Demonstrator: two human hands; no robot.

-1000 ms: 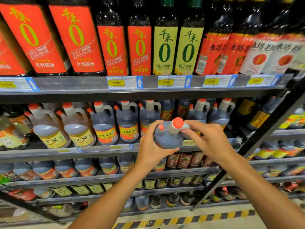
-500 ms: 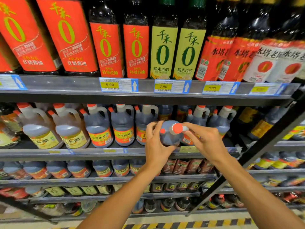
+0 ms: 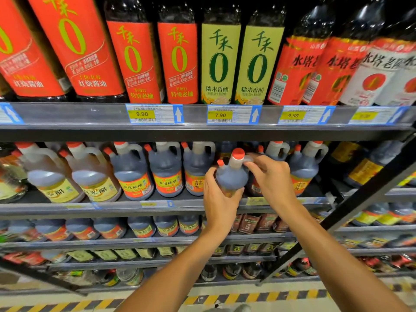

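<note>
A dark vinegar jug (image 3: 231, 176) with a red cap and a white handle stands upright at the front of the second shelf (image 3: 135, 204), in a gap in the row of like jugs. My left hand (image 3: 219, 199) wraps round its lower body from the left and front, hiding most of the label. My right hand (image 3: 272, 179) pinches the white handle near the neck from the right.
More jugs (image 3: 167, 172) with orange labels stand to the left and right. Tall soy sauce and vinegar bottles (image 3: 220, 61) fill the shelf above, with price tags (image 3: 154, 113) on its rail. A black diagonal strut (image 3: 360, 199) crosses at right. Lower shelves hold more bottles.
The jug has gone from tilted towards me to upright and moved back into the row. Both hands kept their hold. The camera has moved closer.
</note>
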